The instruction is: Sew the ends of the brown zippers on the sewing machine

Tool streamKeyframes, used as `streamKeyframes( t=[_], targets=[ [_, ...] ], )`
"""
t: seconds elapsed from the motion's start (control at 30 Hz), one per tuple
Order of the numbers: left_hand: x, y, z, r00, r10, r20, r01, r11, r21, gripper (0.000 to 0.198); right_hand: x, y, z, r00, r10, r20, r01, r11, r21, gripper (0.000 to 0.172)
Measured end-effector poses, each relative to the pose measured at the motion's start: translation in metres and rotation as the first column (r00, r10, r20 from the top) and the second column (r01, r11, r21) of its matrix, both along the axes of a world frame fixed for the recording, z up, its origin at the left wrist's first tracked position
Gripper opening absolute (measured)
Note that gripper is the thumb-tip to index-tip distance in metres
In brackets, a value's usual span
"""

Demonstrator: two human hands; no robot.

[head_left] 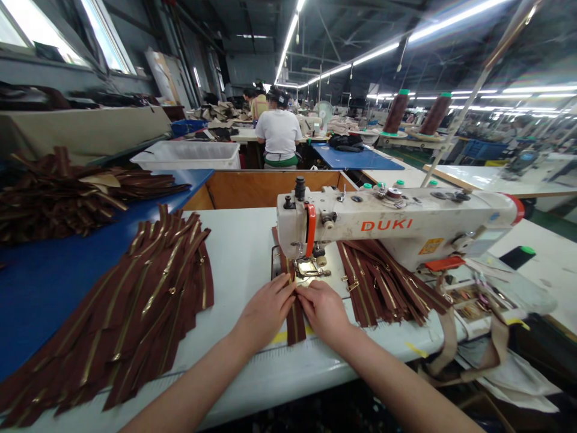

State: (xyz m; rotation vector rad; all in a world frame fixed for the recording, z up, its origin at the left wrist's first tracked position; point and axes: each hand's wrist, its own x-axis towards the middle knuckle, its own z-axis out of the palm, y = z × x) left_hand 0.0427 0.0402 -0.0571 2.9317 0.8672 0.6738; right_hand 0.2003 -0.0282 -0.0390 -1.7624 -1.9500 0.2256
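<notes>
A brown zipper [295, 322] with a brass-coloured chain runs under the needle area of a white sewing machine [387, 225] and hangs toward me. Both hands press on it just in front of the presser foot [309, 266]. My left hand [267, 307] lies over the zipper's left edge, fingers close together and reaching forward. From the other side my right hand [327, 310] is curled, thumb and index finger pinching the zipper's right edge. The fingertips nearly meet, partly hiding the zipper.
A fanned pile of brown zippers [139, 300] covers the table's left side. More zippers [383, 282] lie right of the needle, near a parts tray [482, 304]. Another heap [67, 192] rests on a blue surface. A person in a white shirt [278, 129] sits ahead.
</notes>
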Motion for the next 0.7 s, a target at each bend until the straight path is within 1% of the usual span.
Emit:
streamKeyframes(
  t=[0.1,0.23,0.37,0.43,0.57,0.63,0.7],
  targets=[
    [0.001,0.001,-0.001,1.000,0.003,-0.001,-0.003,1.000,0.002,0.030,0.001,0.000,-0.001,0.999,0.029,0.017,-0.029,1.000,0.009,0.023],
    [0.002,0.001,0.000,1.000,-0.005,-0.008,0.005,1.000,0.003,0.031,0.002,0.000,0.001,0.996,0.053,0.078,-0.054,0.999,0.006,0.023],
    [0.001,-0.002,0.002,1.000,-0.009,-0.010,0.008,1.000,-0.027,0.031,0.001,0.000,0.005,0.986,0.073,0.147,-0.071,0.997,-0.013,0.023],
    [0.001,-0.002,0.004,1.000,-0.005,-0.005,0.005,0.999,-0.050,0.031,0.002,0.000,0.006,0.984,0.089,0.153,-0.087,0.996,-0.023,0.023],
    [0.003,0.003,0.007,1.000,0.001,-0.024,-0.003,0.996,-0.088,0.030,0.014,0.007,0.009,0.991,0.110,0.074,-0.111,0.994,0.002,0.022],
    [0.005,0.008,0.008,0.999,0.001,-0.051,-0.006,0.995,-0.099,0.031,0.026,0.017,0.010,0.999,0.050,-0.011,-0.050,0.998,0.047,0.022],
    [0.007,0.011,0.009,0.998,0.005,-0.067,-0.013,0.994,-0.108,0.031,0.037,0.032,0.010,0.990,-0.029,-0.135,0.039,0.997,0.066,0.020]
  ],
)
